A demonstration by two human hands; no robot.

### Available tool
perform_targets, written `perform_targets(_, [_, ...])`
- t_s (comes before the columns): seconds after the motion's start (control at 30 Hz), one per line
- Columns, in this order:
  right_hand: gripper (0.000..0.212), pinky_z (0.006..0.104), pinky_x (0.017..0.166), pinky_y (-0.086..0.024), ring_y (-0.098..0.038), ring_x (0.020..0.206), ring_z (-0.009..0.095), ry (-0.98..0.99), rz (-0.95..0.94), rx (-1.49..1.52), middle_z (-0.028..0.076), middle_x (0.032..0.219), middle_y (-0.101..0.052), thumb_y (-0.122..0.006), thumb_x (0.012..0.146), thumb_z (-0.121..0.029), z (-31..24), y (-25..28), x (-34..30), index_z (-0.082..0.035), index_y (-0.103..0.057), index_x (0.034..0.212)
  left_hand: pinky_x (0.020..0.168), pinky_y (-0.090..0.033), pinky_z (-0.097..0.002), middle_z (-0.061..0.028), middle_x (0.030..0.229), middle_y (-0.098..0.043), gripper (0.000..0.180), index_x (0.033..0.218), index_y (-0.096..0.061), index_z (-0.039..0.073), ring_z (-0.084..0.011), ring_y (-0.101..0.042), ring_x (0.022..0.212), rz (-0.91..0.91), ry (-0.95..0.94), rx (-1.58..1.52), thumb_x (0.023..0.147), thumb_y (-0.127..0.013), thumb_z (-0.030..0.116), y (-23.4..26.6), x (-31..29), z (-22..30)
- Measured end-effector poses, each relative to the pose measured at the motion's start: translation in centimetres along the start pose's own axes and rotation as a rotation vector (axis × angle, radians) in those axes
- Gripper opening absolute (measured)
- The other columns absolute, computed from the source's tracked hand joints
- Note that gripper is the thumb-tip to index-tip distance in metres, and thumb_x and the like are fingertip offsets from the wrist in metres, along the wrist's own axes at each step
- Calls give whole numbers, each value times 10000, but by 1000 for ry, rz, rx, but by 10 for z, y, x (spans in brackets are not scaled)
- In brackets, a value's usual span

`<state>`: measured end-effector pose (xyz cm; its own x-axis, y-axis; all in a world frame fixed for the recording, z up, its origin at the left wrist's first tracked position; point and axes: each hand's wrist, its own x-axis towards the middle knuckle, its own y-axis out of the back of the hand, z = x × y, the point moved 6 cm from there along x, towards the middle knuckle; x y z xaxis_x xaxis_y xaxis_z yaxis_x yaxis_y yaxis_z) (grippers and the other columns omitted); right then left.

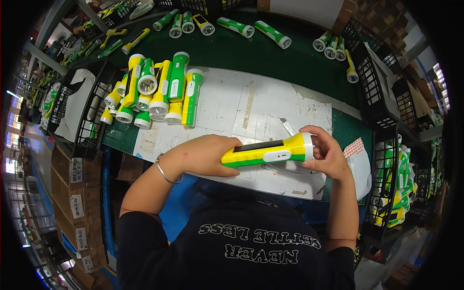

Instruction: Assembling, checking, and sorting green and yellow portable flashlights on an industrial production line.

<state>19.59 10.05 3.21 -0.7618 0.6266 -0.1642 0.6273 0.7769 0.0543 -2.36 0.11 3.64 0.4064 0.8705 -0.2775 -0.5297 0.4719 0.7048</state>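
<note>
A yellow and green flashlight (266, 151) with a dark panel along its top lies level between my hands, above the white work surface (227, 96). My left hand (208, 153) is closed around its tail end. At the other end, my right hand (326, 153) grips the white head ring with thumb and fingers. The lens faces right and is hidden from view. Left of the work surface's middle, several more yellow and green flashlights (164, 87) are heaped together, some stacked on others. Beyond my right hand lies a sheet of red-dotted stickers (354, 148).
Several flashlights (273, 34) lie along the far side of the green table (227, 53). A black crate (99, 99) stands at the left. On the right, another black crate (384, 181) holds flashlights. Cardboard boxes (63, 188) are stacked at the lower left.
</note>
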Motion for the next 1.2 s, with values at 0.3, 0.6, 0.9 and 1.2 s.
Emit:
perform_targets(0.3, [726,148,507,-211,-287,596,-16,52,31,-121,-49,905,-526,-805,577,-106,-22,-21,12,-99,-468,1220,775,-487,-365,-136,997,-615,489,1143,-505,65,-308,-605,903,258,-38,72,736,-674,276,12,16,29])
perform_targets(0.6, [774,123,514,-268,-513,765,5,656,199,-94,81,1093,-591,-769,595,-99,-159,-1,-30,-32,-383,1262,565,-463,-366,-64,752,-526,409,949,-509,74,-259,-575,686,678,-327,755,627,-728,195,128,-24,163])
perform_targets(0.9, [804,286,846,-448,-581,987,204,990,169,-179,157,1099,-571,-770,613,-44,-231,0,-74,11,-329,1283,997,-269,-436,-107,1340,-409,667,1256,-500,183,-283,-391,1243,1173,-519,1171,626,-719,183,156,-71,246])
perform_targets(1.2, [806,259,813,-457,-587,970,187,1053,181,-263,154,1089,-574,-781,611,-48,-236,2,-90,13,-332,1277,707,-455,-349,-71,988,-568,608,1179,-514,108,-244,-578,839,842,-374,1047,618,-734,190,151,-64,249])
